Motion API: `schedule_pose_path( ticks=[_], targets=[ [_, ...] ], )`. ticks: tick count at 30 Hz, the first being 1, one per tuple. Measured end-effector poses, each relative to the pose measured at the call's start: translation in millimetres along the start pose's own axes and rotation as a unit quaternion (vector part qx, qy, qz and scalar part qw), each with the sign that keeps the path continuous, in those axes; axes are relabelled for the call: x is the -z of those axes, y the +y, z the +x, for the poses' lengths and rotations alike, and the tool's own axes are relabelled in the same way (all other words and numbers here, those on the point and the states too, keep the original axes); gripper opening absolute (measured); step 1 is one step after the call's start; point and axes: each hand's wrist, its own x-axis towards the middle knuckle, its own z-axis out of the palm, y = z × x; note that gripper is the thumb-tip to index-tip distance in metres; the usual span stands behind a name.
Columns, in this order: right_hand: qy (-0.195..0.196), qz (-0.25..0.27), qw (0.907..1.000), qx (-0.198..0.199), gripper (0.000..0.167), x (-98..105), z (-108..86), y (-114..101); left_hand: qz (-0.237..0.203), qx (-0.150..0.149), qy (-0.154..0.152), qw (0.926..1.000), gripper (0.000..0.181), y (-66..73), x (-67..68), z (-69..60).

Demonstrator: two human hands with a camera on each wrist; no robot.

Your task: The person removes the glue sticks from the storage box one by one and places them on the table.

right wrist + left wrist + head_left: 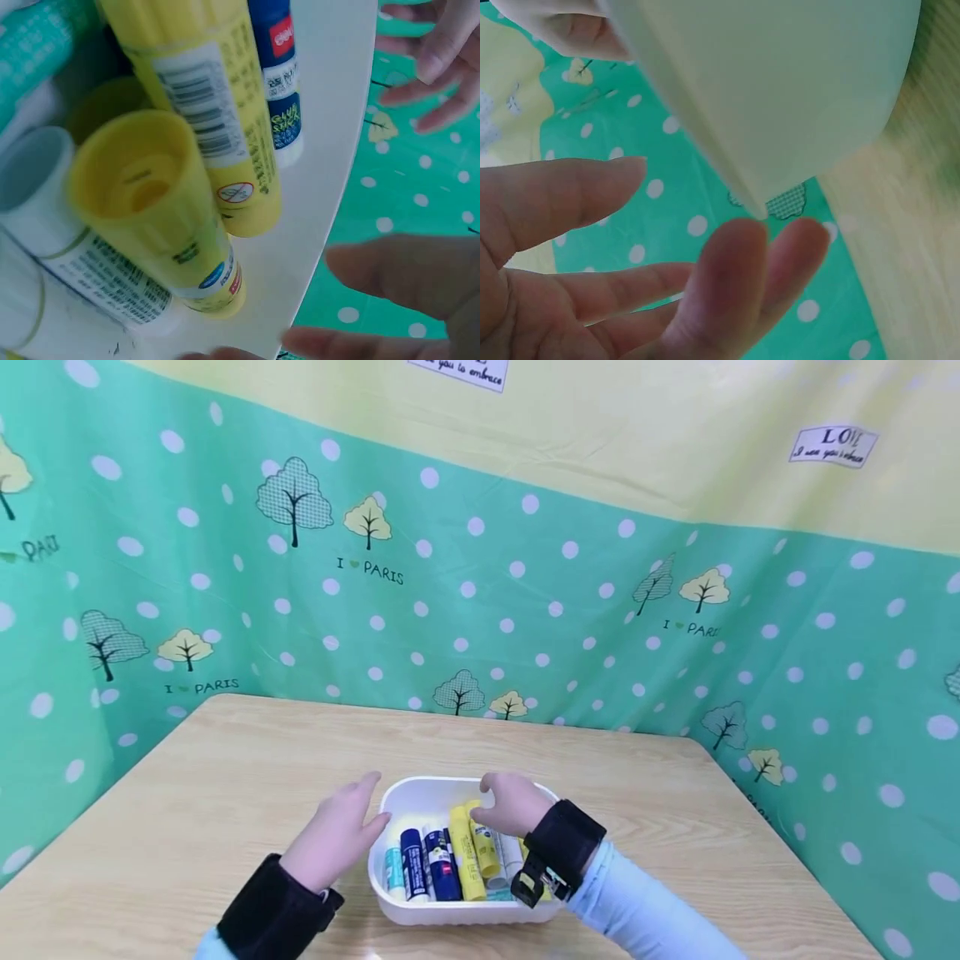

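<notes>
A white plastic bin (450, 913) on the table holds several glue sticks. From left to right lie a teal one (394, 868), a navy one (412, 867), a second navy one with a red label (441, 868), a long yellow one (467, 853) and a shorter yellow one (486, 853). White tubes (112, 277) lie beside them. My left hand (337, 837) is just outside the bin's left rim, fingers spread, holding nothing. Over the bin's right part hovers my right hand (516, 803), fingers loosely bent, apart from the yellow sticks in the right wrist view.
The wooden table (255, 777) extends around the bin on all sides. Behind it hangs a green and yellow curtain (510, 585) with dots and printed trees. Both wrists wear black bands (566, 843).
</notes>
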Motion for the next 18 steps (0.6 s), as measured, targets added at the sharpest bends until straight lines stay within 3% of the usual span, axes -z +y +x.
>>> schedule_pose_path(
  ticks=[8, 18],
  targets=[
    [-0.082, 0.044, 0.9937, -0.063, 0.048, -8.1, 7.0, -2.4, -0.012, 0.019, -0.080, 0.9965, 0.057, -11.0, -4.8, -2.3],
    [-0.139, 0.074, 0.9820, -0.105, 0.054, -8.4, 16.0, 2.5, -0.115, 0.068, -0.115, 0.9843, 0.035, -7.3, -14.1, 0.7]
  ],
)
